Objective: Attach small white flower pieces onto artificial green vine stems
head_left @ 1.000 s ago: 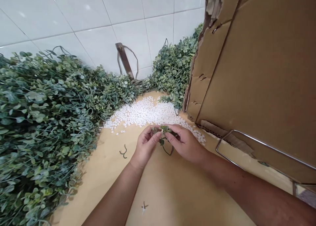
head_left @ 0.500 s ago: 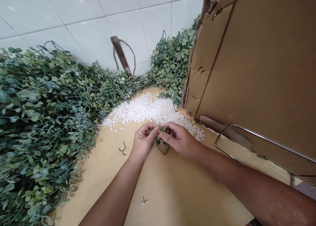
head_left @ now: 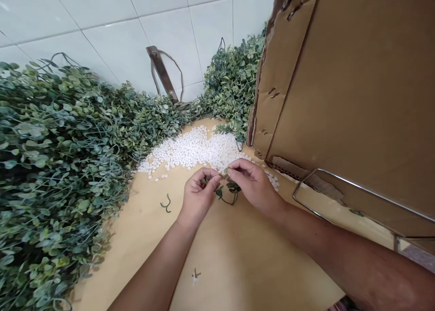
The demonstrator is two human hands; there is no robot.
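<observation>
Over the middle of a smooth tan work surface, the person's bare left hand and bare right hand meet nearly fingertip to fingertip at a small dark-green leafy sprig with a thin looped stem; each hand is closed to a thumb-and-finger pinch on it, though the exact point of contact is too small to tell; the two-sided hold presumably steadies so slight a piece and leaves its loop free on the near side; just beyond lies a spread heap of small round white pieces, apparently placed for short reach; dense blue-green foliage is banked along the left, likely for the same reason; a forked dark-green stem scrap lies left of the left hand, seemingly set aside; a brown corrugated cardboard panel stands at right, bounding the work.
</observation>
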